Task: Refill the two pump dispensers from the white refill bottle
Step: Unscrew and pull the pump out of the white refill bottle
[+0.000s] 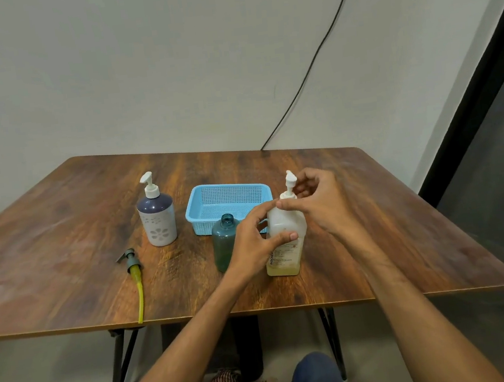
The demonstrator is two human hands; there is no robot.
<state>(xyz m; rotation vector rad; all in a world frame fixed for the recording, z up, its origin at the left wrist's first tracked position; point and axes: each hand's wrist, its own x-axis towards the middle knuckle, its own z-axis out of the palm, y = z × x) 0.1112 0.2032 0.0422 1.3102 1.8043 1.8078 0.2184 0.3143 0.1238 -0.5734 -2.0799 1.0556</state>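
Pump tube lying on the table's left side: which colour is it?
The tube is yellow; head view.

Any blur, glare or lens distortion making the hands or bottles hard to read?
Head view: wide-angle bending bows the edges of the brown wooden table; light is soft, with a pale sheen at its left; left hand and right hand on the translucent white refill bottle look slightly soft, its label partly legible.

Between the left hand (252, 244) and right hand (318, 205) stands the white plastic refill bottle (286, 237). Just left is the open teal plastic bottle (225, 241), behind them the blue plastic mesh basket (228, 204), and farther left the purple-and-white plastic pump dispenser (156, 217) and the loose grey pump head (132, 262).
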